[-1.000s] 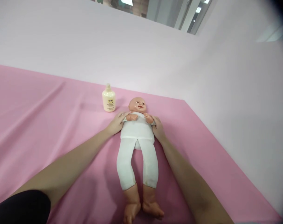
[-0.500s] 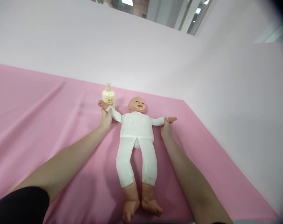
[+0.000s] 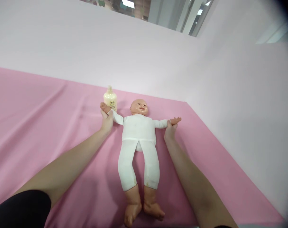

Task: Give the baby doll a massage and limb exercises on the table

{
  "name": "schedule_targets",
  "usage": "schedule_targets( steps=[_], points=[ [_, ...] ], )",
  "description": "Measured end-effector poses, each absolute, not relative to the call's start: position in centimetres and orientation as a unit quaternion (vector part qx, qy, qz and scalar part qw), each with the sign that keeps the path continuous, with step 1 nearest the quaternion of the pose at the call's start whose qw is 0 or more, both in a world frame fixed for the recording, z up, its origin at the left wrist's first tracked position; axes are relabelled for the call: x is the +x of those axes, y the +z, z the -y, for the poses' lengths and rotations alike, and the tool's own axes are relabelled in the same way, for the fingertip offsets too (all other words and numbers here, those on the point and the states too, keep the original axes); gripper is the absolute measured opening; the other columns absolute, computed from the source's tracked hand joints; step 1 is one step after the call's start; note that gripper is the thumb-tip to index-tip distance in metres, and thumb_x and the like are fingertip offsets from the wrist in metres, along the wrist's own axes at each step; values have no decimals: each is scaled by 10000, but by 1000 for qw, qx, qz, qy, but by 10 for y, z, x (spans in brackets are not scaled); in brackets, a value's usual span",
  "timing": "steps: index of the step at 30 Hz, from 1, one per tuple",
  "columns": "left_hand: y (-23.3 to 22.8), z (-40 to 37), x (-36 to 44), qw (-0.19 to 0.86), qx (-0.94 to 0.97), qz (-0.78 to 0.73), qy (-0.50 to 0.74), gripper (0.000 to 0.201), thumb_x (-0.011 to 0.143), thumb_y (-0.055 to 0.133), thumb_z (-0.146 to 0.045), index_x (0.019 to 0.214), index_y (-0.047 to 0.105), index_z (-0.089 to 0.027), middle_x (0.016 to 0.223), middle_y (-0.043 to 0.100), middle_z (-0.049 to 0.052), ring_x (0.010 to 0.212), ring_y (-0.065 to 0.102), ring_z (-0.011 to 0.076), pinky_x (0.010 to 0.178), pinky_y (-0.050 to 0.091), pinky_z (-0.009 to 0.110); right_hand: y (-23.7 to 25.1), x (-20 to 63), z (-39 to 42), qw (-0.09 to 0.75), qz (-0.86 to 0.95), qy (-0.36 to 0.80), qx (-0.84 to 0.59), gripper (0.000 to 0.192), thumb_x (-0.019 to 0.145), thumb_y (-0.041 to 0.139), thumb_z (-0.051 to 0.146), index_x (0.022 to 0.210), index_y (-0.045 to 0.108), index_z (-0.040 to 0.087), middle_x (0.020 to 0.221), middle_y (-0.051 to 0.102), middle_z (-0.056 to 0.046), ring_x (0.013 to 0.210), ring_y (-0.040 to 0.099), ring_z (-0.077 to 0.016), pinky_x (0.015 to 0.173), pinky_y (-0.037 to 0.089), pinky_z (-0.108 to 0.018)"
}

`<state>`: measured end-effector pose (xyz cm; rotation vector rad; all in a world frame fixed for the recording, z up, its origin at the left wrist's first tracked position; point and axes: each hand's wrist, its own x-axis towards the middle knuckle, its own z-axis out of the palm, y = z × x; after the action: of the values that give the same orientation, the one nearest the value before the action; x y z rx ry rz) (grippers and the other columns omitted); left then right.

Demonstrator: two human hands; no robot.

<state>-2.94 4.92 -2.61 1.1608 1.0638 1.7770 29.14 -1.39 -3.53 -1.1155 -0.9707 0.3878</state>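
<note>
A baby doll (image 3: 139, 128) with a white cloth body lies on its back, head away from me and bare feet towards me. Its arms are stretched out to both sides. My left hand (image 3: 107, 121) is closed round the doll's arm on the left, near the wrist. On the other side, my right hand (image 3: 170, 129) grips the opposite arm close to its wrist, thumb on top. Just behind the doll's left-side hand stands a pale yellow pump bottle (image 3: 110, 98), partly hidden by that hand.
Pink cloth (image 3: 51, 126) covers the surface under the doll, with creases on the left. A white wall (image 3: 134, 57) rises behind it and another white panel (image 3: 248, 110) borders the right. Above the back wall is a window (image 3: 167, 14).
Both hands have slid very slightly outward along the doll's arms towards its hands. The doll's body and the bottle stay in place; the view has shifted a little.
</note>
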Motion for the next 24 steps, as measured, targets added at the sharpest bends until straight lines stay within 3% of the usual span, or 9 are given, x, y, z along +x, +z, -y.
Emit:
schedule_targets(
  steps=[3, 6, 10, 13, 19, 24],
  points=[
    [-17, -38, -25, 318, 574, -373, 656, 608, 863, 530, -341, 1393, 232, -322, 1451, 350, 57, 1350, 328, 177, 1126, 274, 357, -17, 272, 25, 692, 523, 126, -482, 663, 853, 475, 367, 1420, 150, 258, 1508, 214, -88, 1363, 307, -213, 1118, 269, -486],
    [-12, -28, -20, 247, 687, -355, 585, 569, 891, 476, -334, 1415, 261, -280, 1425, 380, 72, 1345, 318, 200, 1136, 233, 388, -8, 258, 32, 617, 628, 100, -463, 568, 886, 446, 346, 1406, 238, 251, 1461, 328, -87, 1341, 343, -199, 1116, 285, -444],
    [-12, -22, -15, 147, 821, -349, 427, 475, 895, 436, -288, 1365, 404, -221, 1275, 503, 104, 1198, 438, 257, 1056, 317, 459, -9, 254, 32, 461, 753, 53, -465, 437, 893, 427, 295, 1328, 413, 252, 1301, 511, -88, 1223, 456, -231, 1071, 336, -462],
    [-12, -21, -12, 120, 868, -343, 338, 420, 903, 400, -256, 1316, 477, -239, 1223, 530, 88, 1121, 472, 252, 1010, 354, 455, -11, 255, 31, 411, 788, 36, -457, 411, 888, 421, 266, 1297, 460, 268, 1256, 541, -73, 1187, 473, -240, 1056, 345, -471],
    [-9, -18, -14, 147, 818, -345, 437, 436, 892, 457, -315, 1305, 420, -181, 1249, 524, 113, 1154, 472, 250, 1019, 353, 445, -10, 255, 33, 506, 713, 104, -475, 447, 862, 489, 297, 1301, 437, 230, 1295, 524, -90, 1209, 473, -216, 1064, 352, -429],
    [-15, -28, -19, 284, 639, -384, 603, 361, 867, 510, -376, 1180, 440, -211, 1185, 549, 97, 1142, 513, 221, 1009, 387, 395, -14, 267, 27, 663, 529, 190, -494, 600, 805, 558, 337, 1349, 338, 216, 1451, 358, -99, 1301, 399, -205, 1085, 319, -449]
  ],
)
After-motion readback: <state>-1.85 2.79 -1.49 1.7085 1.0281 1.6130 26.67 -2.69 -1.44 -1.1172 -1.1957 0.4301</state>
